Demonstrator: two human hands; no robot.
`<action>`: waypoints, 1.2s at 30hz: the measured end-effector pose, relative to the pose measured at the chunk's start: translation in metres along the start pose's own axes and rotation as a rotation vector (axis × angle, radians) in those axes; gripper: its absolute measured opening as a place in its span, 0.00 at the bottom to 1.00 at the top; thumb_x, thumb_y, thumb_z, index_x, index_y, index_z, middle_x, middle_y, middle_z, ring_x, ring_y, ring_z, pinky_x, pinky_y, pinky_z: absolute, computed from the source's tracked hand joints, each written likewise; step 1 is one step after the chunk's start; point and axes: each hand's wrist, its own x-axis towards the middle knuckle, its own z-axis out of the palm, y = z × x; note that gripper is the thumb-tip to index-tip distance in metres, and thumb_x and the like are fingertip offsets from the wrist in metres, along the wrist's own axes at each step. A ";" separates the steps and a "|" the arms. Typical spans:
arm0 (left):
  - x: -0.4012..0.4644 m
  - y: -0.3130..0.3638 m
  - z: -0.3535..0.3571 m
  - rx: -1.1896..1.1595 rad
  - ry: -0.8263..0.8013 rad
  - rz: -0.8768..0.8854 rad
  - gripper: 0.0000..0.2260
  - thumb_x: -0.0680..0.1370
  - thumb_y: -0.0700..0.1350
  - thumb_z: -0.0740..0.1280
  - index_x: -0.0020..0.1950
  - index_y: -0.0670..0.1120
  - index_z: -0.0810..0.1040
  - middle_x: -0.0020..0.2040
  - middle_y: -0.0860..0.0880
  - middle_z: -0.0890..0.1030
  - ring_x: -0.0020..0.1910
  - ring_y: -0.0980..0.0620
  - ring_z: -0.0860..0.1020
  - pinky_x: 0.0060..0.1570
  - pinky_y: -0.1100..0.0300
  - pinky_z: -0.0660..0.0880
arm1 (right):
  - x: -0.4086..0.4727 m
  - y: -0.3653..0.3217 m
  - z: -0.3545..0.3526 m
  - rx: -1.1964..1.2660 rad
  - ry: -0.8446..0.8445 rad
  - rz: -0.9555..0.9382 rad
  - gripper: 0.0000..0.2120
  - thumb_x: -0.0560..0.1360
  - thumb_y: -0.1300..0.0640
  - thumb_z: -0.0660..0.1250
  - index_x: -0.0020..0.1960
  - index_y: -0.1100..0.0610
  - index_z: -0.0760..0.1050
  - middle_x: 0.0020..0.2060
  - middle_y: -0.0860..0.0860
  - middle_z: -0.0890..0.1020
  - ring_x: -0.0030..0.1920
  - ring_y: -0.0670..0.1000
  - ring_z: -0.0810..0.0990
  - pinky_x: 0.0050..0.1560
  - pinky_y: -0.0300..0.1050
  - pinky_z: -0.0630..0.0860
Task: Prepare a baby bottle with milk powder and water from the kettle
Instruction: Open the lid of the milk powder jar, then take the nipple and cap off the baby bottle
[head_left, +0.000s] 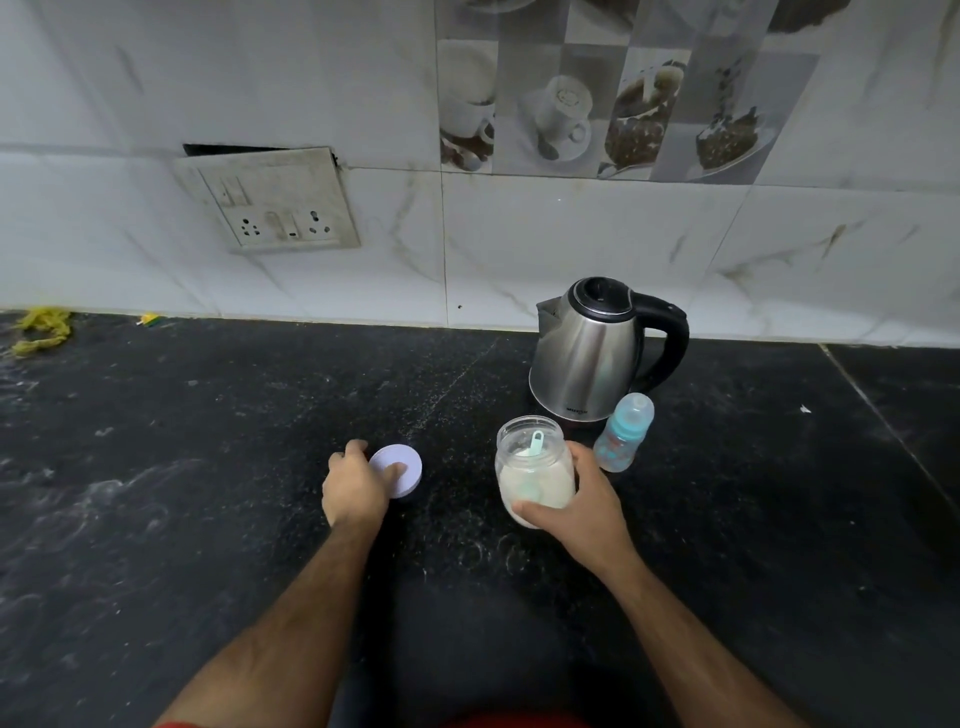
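Observation:
An open glass jar of white milk powder stands on the black counter, a pale green scoop sticking out of the powder. My right hand wraps around the jar from the right. My left hand grips the jar's round white lid, which rests flat on the counter to the left of the jar. A capped baby bottle with a blue collar stands just right of the jar. Behind both stands a steel kettle, lid down, its black handle pointing right.
A tiled wall rises along the counter's back edge, with a socket plate at the left. Yellow scraps lie at the far left by the wall. A seam crosses the counter at the right.

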 end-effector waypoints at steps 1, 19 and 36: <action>-0.004 0.001 -0.001 -0.042 0.044 0.045 0.24 0.75 0.53 0.72 0.68 0.47 0.73 0.63 0.43 0.76 0.57 0.40 0.78 0.54 0.46 0.74 | 0.000 0.001 0.001 -0.002 -0.014 0.007 0.39 0.53 0.41 0.77 0.61 0.43 0.68 0.54 0.40 0.78 0.53 0.40 0.77 0.48 0.35 0.74; -0.050 0.014 0.001 -0.592 -0.422 0.290 0.16 0.79 0.34 0.67 0.64 0.46 0.79 0.57 0.54 0.83 0.44 0.65 0.82 0.42 0.70 0.75 | 0.034 -0.003 0.062 -0.056 -0.242 0.044 0.41 0.50 0.39 0.76 0.61 0.41 0.67 0.50 0.36 0.78 0.51 0.38 0.77 0.46 0.33 0.70; -0.043 0.007 -0.007 -0.504 -0.259 0.291 0.10 0.77 0.41 0.70 0.57 0.52 0.80 0.51 0.64 0.81 0.51 0.59 0.82 0.57 0.60 0.76 | 0.044 -0.019 0.077 -0.351 -0.282 0.028 0.49 0.64 0.46 0.79 0.76 0.55 0.57 0.68 0.51 0.76 0.67 0.55 0.74 0.63 0.50 0.72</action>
